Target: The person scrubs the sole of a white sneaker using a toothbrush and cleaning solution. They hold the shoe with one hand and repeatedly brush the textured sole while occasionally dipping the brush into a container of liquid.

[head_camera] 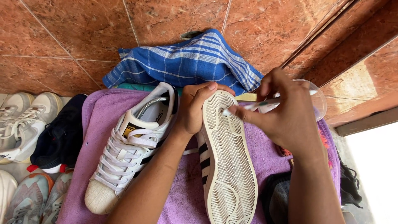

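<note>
My left hand (195, 108) grips the heel of a white sneaker with black stripes, tipped on its side so its ridged cream sole (228, 161) faces up. My right hand (286, 112) holds a white toothbrush (259, 104) with its head pressed on the sole near the heel. The matching white sneaker (128, 153) lies upright to the left, a metal spring-like shoe tree in its opening. Both shoes rest on a purple towel (182, 199).
A blue checked cloth (186, 60) lies crumpled on the red-brown tiled floor (66, 37) behind. A clear plastic container (318, 99) sits behind my right hand. Grey-white sneakers (18, 120), a black shoe (60, 137) and more shoes are at left. Dark items (350, 182) lie at right.
</note>
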